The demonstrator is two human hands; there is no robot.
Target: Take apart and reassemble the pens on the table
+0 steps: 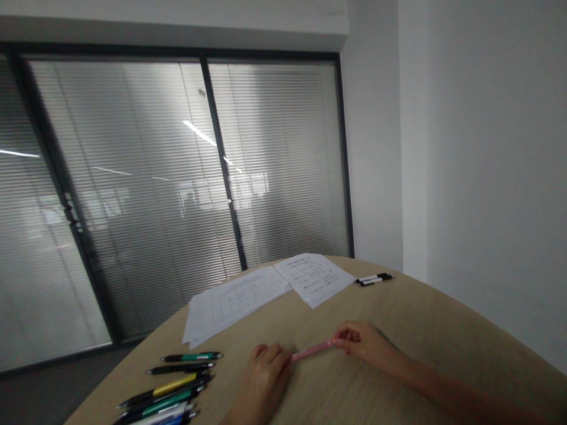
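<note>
A slim pink pen (313, 350) spans the gap between my two hands, low over the table. Its left end meets the fingers of my left hand (266, 375), which are closed with the back of the hand facing up. At the other end, the thumb and fingertips of my right hand (357, 340) pinch it. Both ends of the pen are partly covered by my fingers. To the left of my left hand lies a group of several pens, among them a green and black pen (192, 357) and a yellow and black pen (163, 389).
The round wooden table (336, 389) carries printed sheets (239, 301) at the far left and another printed paper (313, 278) beside them. Black and white pens (374, 279) lie near the far right edge. Behind stands a glass partition with blinds (146, 195).
</note>
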